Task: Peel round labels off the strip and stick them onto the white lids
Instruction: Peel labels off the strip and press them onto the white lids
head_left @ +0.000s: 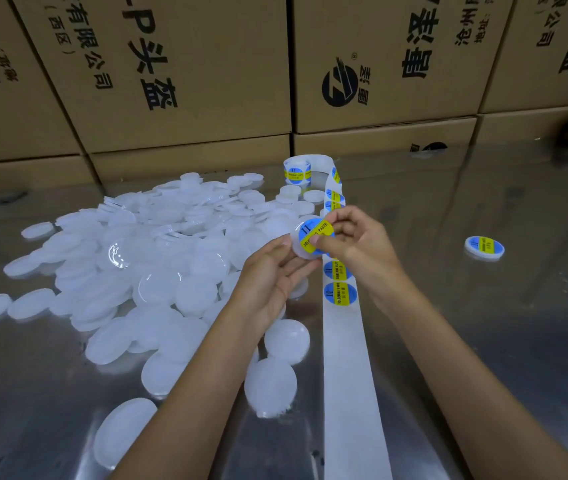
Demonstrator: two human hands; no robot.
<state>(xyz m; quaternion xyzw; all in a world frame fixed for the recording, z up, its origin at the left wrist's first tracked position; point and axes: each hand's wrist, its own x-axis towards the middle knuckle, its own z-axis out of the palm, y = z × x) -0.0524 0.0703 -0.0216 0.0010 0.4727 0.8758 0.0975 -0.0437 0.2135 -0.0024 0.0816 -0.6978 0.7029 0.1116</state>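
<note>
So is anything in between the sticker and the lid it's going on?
Nothing visible. The round blue-and-yellow label already lies against the white plastic lid held by the left hand; the right hand presses it down with its thumb.

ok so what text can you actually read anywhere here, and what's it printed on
"SOLDERING PASTE" and "II": round label on the held lid, pressed by the right hand, gripped by the left hand.
"SOLDERING": labels on the strip, small.
"头盔", "有限公司": cardboard boxes, upside down.
Roll and the finished lid: too small to read.
</note>
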